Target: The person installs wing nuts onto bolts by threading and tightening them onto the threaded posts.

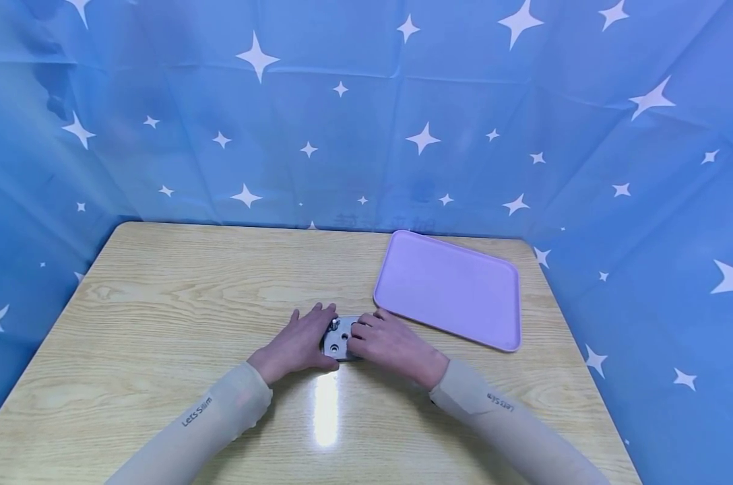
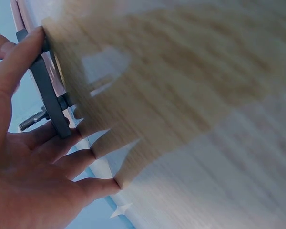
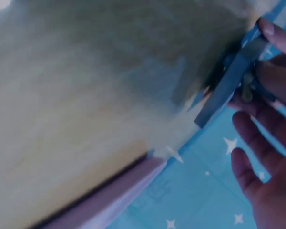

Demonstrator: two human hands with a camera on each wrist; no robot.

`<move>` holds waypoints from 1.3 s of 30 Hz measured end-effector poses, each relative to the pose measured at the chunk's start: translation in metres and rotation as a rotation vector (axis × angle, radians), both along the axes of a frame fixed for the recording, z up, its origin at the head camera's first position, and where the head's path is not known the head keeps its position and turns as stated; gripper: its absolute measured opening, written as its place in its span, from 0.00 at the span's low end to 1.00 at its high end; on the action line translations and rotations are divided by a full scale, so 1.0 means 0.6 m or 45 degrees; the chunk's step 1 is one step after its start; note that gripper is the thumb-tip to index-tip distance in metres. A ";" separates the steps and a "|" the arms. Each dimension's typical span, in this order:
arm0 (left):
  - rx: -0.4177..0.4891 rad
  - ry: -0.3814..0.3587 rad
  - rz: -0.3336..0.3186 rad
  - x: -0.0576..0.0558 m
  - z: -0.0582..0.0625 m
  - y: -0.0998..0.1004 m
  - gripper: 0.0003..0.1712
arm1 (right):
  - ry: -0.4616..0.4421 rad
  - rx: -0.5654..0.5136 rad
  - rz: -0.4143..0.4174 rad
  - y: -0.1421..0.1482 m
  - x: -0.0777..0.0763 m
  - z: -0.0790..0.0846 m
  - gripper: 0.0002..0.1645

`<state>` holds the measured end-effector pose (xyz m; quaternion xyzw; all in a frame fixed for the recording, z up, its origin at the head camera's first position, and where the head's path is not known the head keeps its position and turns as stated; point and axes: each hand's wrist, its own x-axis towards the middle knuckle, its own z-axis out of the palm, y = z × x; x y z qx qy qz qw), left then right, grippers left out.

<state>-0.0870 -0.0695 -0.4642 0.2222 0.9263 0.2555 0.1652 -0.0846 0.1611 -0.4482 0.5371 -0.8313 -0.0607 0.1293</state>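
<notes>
A small grey metal plate (image 1: 335,349) with round holes lies between both hands, just above the table. My left hand (image 1: 302,340) grips its left side, thumb at the near edge and fingertips at the far edge. A threaded bolt (image 2: 34,119) sticks up at a slant from the plate's upper face, and a dark nut-like piece (image 2: 65,100) shows on its underside. My right hand (image 1: 391,342) curls over the plate's right half, with thumb and finger pinching at a second bolt, mostly hidden. In the right wrist view its other fingers (image 3: 245,176) stay loosely bent, off the plate (image 3: 224,90).
Behind and to the right, a purple rectangular tray (image 1: 451,289) lies on the wood-grain table (image 1: 178,303), its near left corner close to my right hand. Blue curtains (image 1: 354,121) with white stars hang around the table's back and sides.
</notes>
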 end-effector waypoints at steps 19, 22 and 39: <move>0.008 0.021 -0.004 0.002 -0.003 0.001 0.60 | -0.205 -0.122 -0.327 -0.023 0.019 0.000 0.11; 0.011 0.018 -0.006 0.002 -0.004 -0.001 0.60 | -0.237 -0.055 -0.196 -0.006 0.010 0.022 0.17; -0.006 -0.001 0.014 -0.001 0.001 0.003 0.60 | -0.022 0.175 0.116 0.011 -0.009 0.026 0.17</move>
